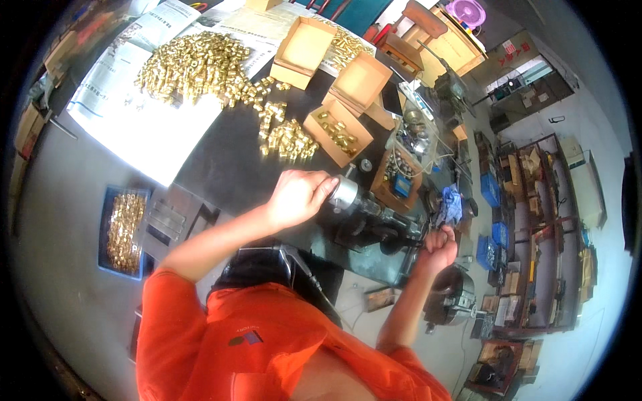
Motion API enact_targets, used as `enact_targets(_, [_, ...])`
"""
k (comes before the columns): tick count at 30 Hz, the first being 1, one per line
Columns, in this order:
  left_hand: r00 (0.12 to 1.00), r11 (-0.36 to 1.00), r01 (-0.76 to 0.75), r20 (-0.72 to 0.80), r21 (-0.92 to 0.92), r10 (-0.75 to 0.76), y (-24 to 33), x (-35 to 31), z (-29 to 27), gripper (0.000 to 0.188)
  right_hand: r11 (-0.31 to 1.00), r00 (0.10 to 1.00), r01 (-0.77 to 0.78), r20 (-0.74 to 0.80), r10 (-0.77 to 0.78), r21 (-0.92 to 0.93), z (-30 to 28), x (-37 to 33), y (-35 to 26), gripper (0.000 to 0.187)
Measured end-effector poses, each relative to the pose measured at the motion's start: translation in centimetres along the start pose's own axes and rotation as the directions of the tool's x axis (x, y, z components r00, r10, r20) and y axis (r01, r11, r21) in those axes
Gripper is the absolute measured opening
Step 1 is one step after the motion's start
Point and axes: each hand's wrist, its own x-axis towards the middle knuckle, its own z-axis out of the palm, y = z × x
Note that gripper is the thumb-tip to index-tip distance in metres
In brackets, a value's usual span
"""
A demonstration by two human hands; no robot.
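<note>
A small dark bench machine [374, 226] with a silver round chuck [344, 194] stands at the table's near edge. My left hand [295, 198] is closed at the chuck's left face, thumb and forefinger pinched together; whatever lies between the fingertips is hidden. At the machine's right end my right hand [439, 250] is closed in a fist, and what it grips there cannot be made out. Beyond the chuck, an open cardboard box [319, 142] contains several brass fittings. A small heap of brass fittings [289, 140] lies left of that box.
A large brass pile [194, 67] covers newspaper [144, 134] at the far left. Other cardboard boxes [304, 50] stand behind. Right of the machine are a parts box [394, 174] and a blue cloth [451, 204]. A blue crate [105, 234] of brass parts sits low left; shelves [535, 234] line the right.
</note>
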Motion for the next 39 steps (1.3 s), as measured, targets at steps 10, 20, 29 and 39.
enact_targets(10, [0.998, 0.997, 0.064, 0.012, -0.042, -0.063, 0.0, 0.2, -0.1, 0.027, 0.993, 0.981, -0.118, -0.161, 0.112, -0.029, -2.9, -5.1, 1.7, 0.017])
enact_targets(20, [0.982, 0.985, 0.125, 0.157, -0.118, -0.106, 0.0, 1.2, -1.3, 0.03, 0.949, 0.951, -0.196, -0.284, 0.122, -0.246, -6.5, 1.8, 10.5, 0.025])
enact_targets(29, [0.866, 0.881, 0.396, 0.424, -0.258, -0.265, -0.1, 1.5, -2.9, 0.021, 0.982, 0.984, 0.178, 0.008, -0.178, -0.07, 0.7, 2.4, 3.3, 0.017])
enact_targets(39, [0.877, 0.843, 0.418, 0.393, -0.338, -0.277, -3.5, 5.3, -1.2, 0.016, 0.999, 0.995, 0.04, -0.089, -0.043, -0.036, -2.7, -6.2, 1.9, 0.023])
